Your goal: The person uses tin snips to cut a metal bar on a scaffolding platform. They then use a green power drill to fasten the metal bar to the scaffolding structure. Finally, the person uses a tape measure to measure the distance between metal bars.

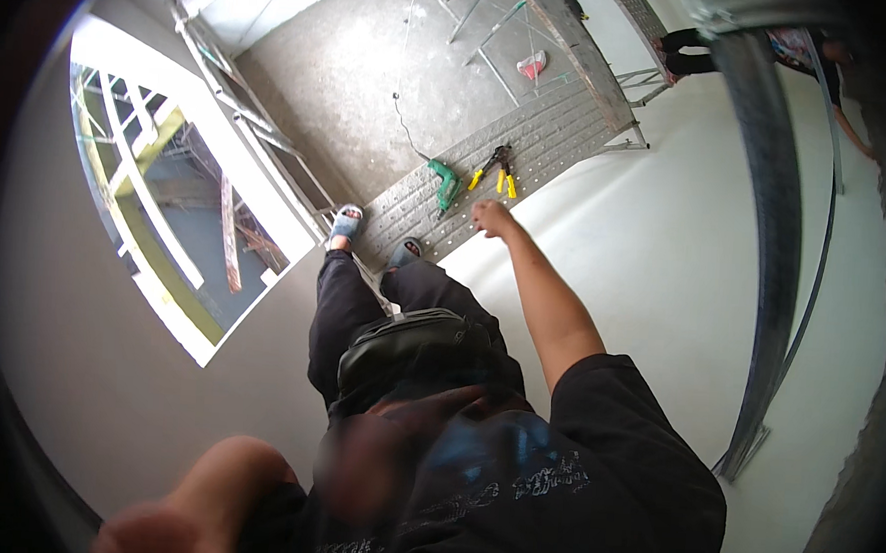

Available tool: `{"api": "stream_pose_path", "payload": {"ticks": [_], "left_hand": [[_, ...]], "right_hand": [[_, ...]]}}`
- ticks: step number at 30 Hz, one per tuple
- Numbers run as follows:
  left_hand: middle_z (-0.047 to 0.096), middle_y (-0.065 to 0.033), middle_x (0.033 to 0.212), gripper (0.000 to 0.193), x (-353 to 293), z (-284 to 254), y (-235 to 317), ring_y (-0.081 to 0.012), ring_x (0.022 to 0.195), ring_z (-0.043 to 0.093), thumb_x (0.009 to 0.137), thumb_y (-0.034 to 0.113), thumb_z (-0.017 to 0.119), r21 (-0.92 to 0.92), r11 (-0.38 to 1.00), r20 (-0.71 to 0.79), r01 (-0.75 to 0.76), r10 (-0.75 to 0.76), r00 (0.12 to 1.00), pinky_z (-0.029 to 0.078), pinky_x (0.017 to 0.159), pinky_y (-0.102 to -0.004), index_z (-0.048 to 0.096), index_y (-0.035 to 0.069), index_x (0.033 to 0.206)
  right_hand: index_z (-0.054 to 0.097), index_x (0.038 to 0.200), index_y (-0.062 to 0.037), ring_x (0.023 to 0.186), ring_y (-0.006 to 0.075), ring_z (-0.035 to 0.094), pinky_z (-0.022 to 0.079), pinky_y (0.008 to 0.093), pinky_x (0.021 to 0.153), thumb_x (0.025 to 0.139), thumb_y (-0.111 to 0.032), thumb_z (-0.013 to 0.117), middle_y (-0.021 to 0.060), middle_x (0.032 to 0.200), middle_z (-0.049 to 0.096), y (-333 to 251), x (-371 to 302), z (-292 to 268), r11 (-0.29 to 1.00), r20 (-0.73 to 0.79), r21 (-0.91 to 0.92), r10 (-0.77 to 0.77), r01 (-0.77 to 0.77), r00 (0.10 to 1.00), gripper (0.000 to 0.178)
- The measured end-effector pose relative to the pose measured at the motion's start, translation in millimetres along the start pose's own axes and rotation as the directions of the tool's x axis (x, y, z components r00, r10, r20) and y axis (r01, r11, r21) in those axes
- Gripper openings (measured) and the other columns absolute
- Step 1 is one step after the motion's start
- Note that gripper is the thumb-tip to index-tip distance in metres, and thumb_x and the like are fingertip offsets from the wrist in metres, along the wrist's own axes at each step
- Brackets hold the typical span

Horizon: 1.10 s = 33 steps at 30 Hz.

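My right hand [491,219] reaches forward over the edge of a scaffold plank, fingers curled in; whatever is inside them, if anything, is hidden. At the lower left my left hand [154,534] is raised close to the camera, blurred and partly cut off, with its fingers unclear. Nearest to the right hand, apart from it, lie a green corded power drill [445,184] and black-headed, plier-like hand tools [499,165] with yellow grips. They rest on the perforated metal scaffold plank [561,132]. My sandalled feet stand at its left end, and a dark bag [406,347] hangs at my waist.
Scaffold frames [242,106] rise beside a window opening [181,203] on the left. A white wall [624,256] runs along the right, with a dark metal profile [768,193] near me. Far below is a concrete floor [323,80] with a red-and-white object [531,65]. Another person [690,54] is at upper right.
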<state>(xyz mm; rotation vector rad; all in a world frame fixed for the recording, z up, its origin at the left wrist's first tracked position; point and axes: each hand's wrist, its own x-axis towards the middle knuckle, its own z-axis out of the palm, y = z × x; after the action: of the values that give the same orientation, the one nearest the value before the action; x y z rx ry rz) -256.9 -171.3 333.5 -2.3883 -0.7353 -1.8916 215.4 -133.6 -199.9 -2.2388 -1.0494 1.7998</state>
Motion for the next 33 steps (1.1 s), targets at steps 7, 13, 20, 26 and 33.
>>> {"api": "stream_pose_path", "payload": {"ticks": [7,13,20,26,33], "left_hand": [[0.068,-0.0162,0.085,0.016,-10.8,55.7,19.8,-0.0296,0.081,0.07,0.091,0.016,0.063,-0.336,0.721,0.303,0.607,-0.527,0.794,0.058,0.072,-0.0393,0.064,0.001,0.097],[0.063,-0.0154,0.101,0.028,9.2,119.5,59.1,-0.0326,0.094,0.062,0.094,0.027,0.068,-0.686,0.062,0.63,0.725,0.55,0.549,0.048,0.08,-0.0444,0.064,0.001,0.104],[0.057,-0.02,0.091,0.036,43.8,151.5,97.7,-0.0334,0.077,0.057,0.104,0.027,0.044,-0.608,-0.75,0.619,0.262,-0.241,0.747,0.046,0.072,-0.0434,0.055,-0.007,0.096],[0.052,-0.0113,0.08,0.049,86.4,168.8,145.3,-0.0221,0.062,0.049,0.104,0.042,0.038,-0.533,-0.84,0.66,-0.1,-0.487,0.573,0.042,0.06,-0.0318,0.05,-0.002,0.087],[0.059,-0.0166,0.083,0.045,60.7,138.1,98.7,-0.0282,0.07,0.057,0.104,0.037,0.044,-0.532,-0.81,0.712,0.249,-0.268,0.65,0.048,0.064,-0.037,0.056,-0.005,0.091]], "right_hand": [[0.069,0.101,-0.0025,0.098,0.0376,0.068,0.052,0.0439,0.087,0.089,-0.032,0.058,0.0237,0.099,0.07,-2.4,-92.9,39.2,0.95,0.053,-0.225,-0.21,0.217,0.976,0.034],[0.066,0.117,0.003,0.107,0.0339,0.066,0.05,0.04,0.096,0.091,-0.032,0.062,0.0235,0.113,0.07,28.1,-113.8,-7.8,0.917,0.016,-0.38,-0.129,0.125,0.992,0.044],[0.066,0.116,0.0022,0.111,0.0337,0.065,0.049,0.0402,0.099,0.093,-0.032,0.061,0.0233,0.116,0.068,49.2,-122.9,-57.6,0.893,-0.121,-0.433,-0.195,0.125,0.973,0.042],[0.065,0.117,0.0009,0.074,0.0224,0.068,0.055,0.0373,0.074,0.094,-0.031,0.063,0.0165,0.097,0.072,88.9,-115.8,-42.1,0.927,-0.113,-0.36,-0.155,0.105,0.981,0.039],[0.063,0.115,-0.0036,0.065,0.0181,0.066,0.051,0.035,0.052,0.094,-0.032,0.061,0.0083,0.088,0.069,116.3,-117.0,-27.4,0.98,-0.086,-0.18,0.075,-0.09,0.993,0.035]]}}
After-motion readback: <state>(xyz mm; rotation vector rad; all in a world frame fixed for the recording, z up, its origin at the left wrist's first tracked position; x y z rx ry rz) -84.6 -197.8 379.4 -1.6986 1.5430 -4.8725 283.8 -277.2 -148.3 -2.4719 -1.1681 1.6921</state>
